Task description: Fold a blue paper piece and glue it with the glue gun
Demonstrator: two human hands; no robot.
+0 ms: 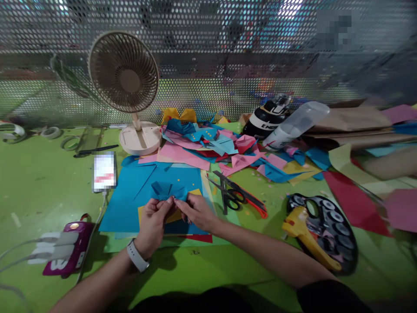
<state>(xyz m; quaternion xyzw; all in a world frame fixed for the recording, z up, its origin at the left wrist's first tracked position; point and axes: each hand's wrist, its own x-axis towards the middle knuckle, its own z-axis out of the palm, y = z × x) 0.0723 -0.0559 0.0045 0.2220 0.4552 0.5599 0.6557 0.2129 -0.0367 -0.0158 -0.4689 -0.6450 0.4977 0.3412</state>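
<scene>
Pinching a folded blue paper piece (169, 190), left hand (152, 227) and right hand (195, 211) met fingertips. Piece was creased, bow-like, just left of the scissors (229, 194).

Both hands, left (152, 226) and right (195, 211), pinch a folded blue paper (167, 191) over blue sheets (130, 195) on the green counter (39, 182). Scissors (230, 193) lie just right; a fan (125, 74) stands behind.

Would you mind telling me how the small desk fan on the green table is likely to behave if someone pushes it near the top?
The fan would probably tip rather than slide: its wide round head sits high on a thin stalk. The flat round base looks broad, so a low push would likely just scoot it across the table. It seems to be light plastic, so probably easy to lift one-handed.
</scene>
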